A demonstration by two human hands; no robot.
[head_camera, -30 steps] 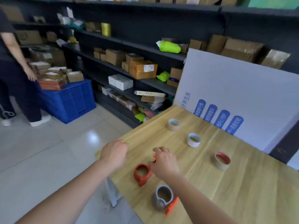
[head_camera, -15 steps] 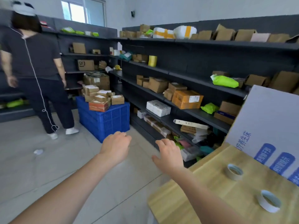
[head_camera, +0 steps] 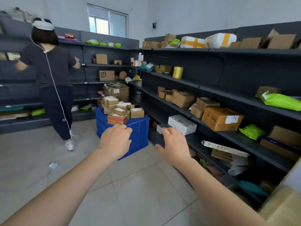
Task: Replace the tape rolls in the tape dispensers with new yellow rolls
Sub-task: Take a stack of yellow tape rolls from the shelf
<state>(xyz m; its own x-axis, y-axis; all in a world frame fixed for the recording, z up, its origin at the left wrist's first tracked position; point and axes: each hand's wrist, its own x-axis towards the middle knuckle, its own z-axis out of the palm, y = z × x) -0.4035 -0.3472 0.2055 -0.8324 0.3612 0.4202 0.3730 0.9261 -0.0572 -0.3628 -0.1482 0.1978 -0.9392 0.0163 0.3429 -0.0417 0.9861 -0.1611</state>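
A second ago the right hand (head_camera: 174, 145) was down on the table by the tape holders, and the left hand (head_camera: 114, 141) was at the table's edge. Now both hands are up in the air with loose fingers and hold nothing. The tape holders and rolls are gone from sight. Only a blurry corner of the table (head_camera: 283, 207) shows, low and far right of the right hand. A blue crate (head_camera: 140, 132) now sits just beyond the left hand. The other person (head_camera: 52, 75), far left of it, now shows in full.
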